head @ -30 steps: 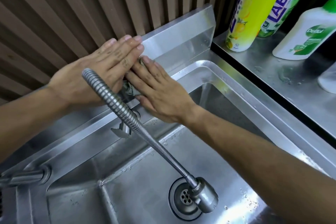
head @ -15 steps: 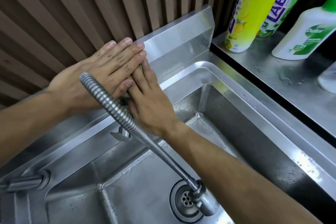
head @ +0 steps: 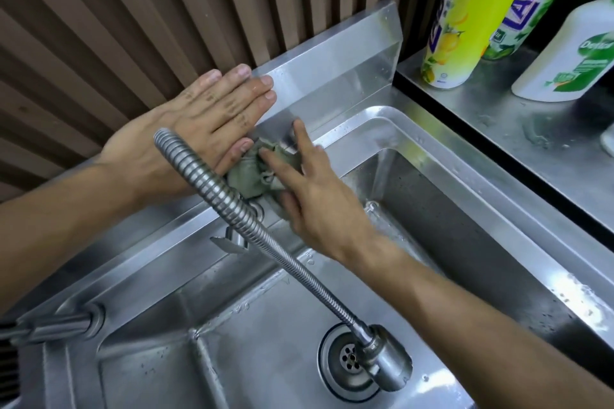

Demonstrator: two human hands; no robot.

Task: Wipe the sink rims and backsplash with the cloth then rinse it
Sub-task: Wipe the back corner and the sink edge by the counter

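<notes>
In the head view, a stainless steel sink (head: 498, 183) is seen from above, with its steel backsplash (head: 335, 56) rising at the back edge against a wall of brown vertical slats (head: 133, 10). A grey-green cloth (head: 257, 173) is bunched on the back rim of the sink, at the foot of the backsplash and near its right end. The left hand (head: 196, 129) is laid flat, fingers straight and together, over the backsplash, its thumb touching the left side of the cloth; nothing is gripped by it. The right hand (head: 312, 196) is pressed down on the right part of the cloth with fingers spread and extended, the index fingertip reaching the backsplash; the cloth is held under the palm and fingers rather than clenched. A flexible corrugated metal faucet hose (head: 252, 226) is seen crossing in front of both hands, and its spray head (head: 387, 364) hangs over the drain (head: 345, 362) in the basin. On the steel shelf (head: 498, 116) beyond the sink's right edge, a yellow bottle (head: 465, 10), a green-labelled bottle (head: 528, 7) behind it and a white bottle (head: 571, 56) are stood upright near the back.
</notes>
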